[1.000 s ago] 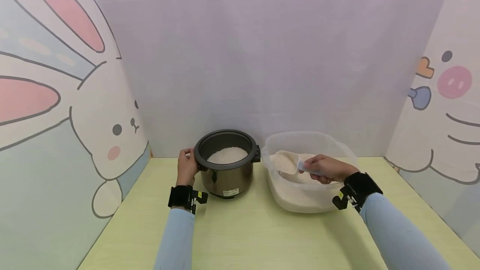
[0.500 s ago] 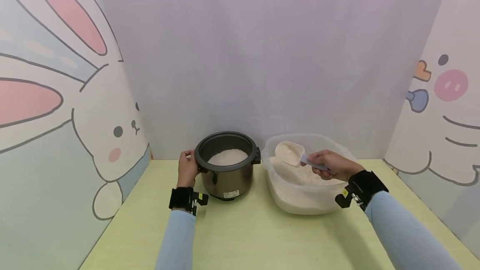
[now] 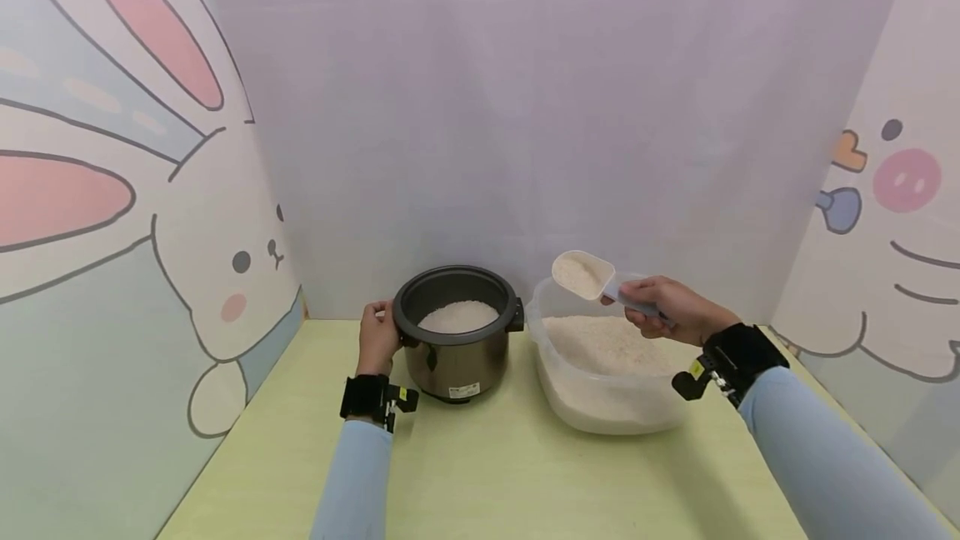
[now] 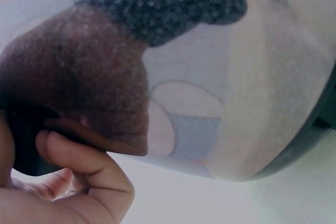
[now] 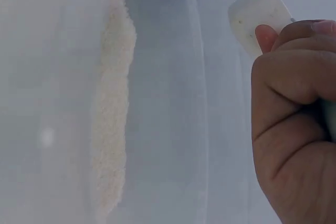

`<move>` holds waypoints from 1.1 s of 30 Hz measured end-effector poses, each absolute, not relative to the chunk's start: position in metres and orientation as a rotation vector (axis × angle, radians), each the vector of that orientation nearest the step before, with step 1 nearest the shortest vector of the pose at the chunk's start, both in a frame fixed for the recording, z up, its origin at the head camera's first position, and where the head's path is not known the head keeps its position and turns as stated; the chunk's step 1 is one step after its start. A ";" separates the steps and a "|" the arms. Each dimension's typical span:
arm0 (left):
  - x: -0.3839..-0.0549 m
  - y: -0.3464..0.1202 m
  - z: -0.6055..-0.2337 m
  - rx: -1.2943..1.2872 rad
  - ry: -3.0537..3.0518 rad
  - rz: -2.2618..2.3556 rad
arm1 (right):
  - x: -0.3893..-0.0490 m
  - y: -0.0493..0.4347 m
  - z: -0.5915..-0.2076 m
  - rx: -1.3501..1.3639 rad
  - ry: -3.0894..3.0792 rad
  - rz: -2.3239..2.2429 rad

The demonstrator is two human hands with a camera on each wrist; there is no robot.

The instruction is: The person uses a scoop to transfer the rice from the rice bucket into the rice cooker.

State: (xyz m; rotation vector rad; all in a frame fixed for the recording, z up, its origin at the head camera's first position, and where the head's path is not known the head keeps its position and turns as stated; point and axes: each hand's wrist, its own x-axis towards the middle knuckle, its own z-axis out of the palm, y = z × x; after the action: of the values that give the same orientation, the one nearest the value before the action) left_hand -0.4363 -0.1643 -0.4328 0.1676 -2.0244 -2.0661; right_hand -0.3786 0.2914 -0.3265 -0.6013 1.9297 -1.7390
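My left hand (image 3: pixel 377 342) grips the black side handle (image 4: pixel 32 148) of a rice cooker (image 3: pixel 450 365); in the left wrist view its fingers curl round that handle against the shiny body. White rice (image 3: pixel 459 317) lies inside the cooker's dark pot. My right hand (image 3: pixel 681 312) holds a measuring scoop (image 3: pixel 608 280) by its bluish handle. Rice fills the scoop's cup, which is raised above the left part of a translucent plastic tub (image 3: pixel 537 325). From the right wrist view, only the scoop's white underside (image 5: pixel 260 14) shows past the fingers.
More rice (image 3: pixel 600 340) lies heaped in the tub, right of the cooker with a narrow gap between them. Both stand on a pale green table (image 3: pixel 510 473), near a plain curtain (image 3: pixel 525 123) at the back. Cartoon-printed panels rise on both sides.
My right hand has lifted the scoop, loaded with rice, up out of the tub's rice to above rim height. The left hand keeps its hold on the cooker's handle.
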 end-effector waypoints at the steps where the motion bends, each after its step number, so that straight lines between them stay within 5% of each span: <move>1: -0.436 -0.165 -0.433 0.168 -2.025 -2.066 | -0.380 0.288 -0.323 -0.600 1.924 -1.747; 33: -0.438 -0.165 -0.434 0.170 -2.013 -2.059 | -0.397 0.142 -0.305 -0.372 2.113 -1.981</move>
State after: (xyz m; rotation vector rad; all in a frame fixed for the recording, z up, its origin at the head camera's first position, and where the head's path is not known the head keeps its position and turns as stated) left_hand -0.4385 -0.1653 -0.4335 0.1697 -2.0135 -2.0586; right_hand -0.3966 0.1419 -0.3053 -0.3720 2.1133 -1.9814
